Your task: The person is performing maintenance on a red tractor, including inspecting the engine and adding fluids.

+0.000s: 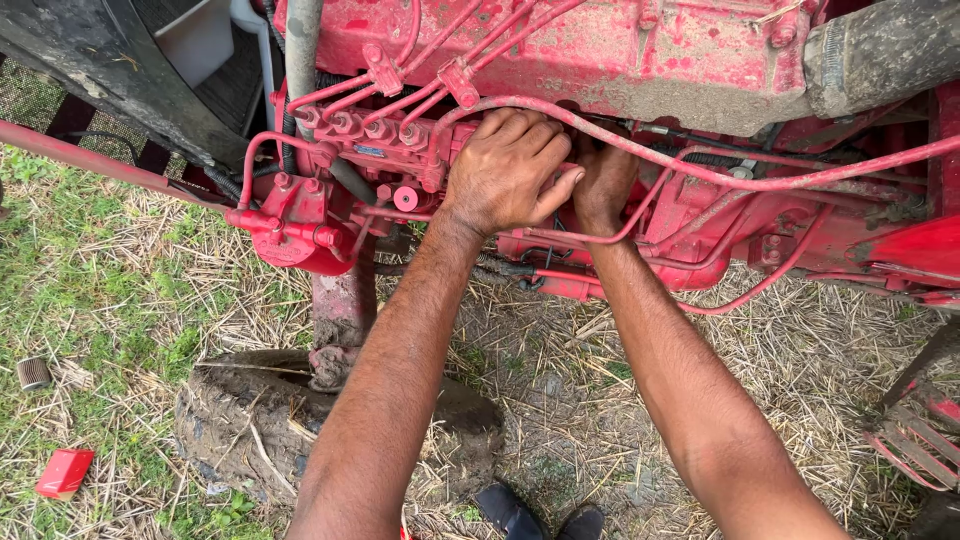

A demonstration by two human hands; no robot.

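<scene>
Left hand (510,170) curled over the red engine (640,60) by thin pipes (400,95), right hand (603,185) tucked behind, its grip hidden, small red box (64,472) lying on grass (110,300)

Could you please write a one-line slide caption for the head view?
Left hand and right hand reach among thin pipes on a muddy red engine above straw-strewn ground.

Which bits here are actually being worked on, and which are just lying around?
In hand: left hand, right hand, red injection pump, red fuel pipes.
Lying about: small red box, grey cylinder, muddy tyre, all on the grass.
</scene>
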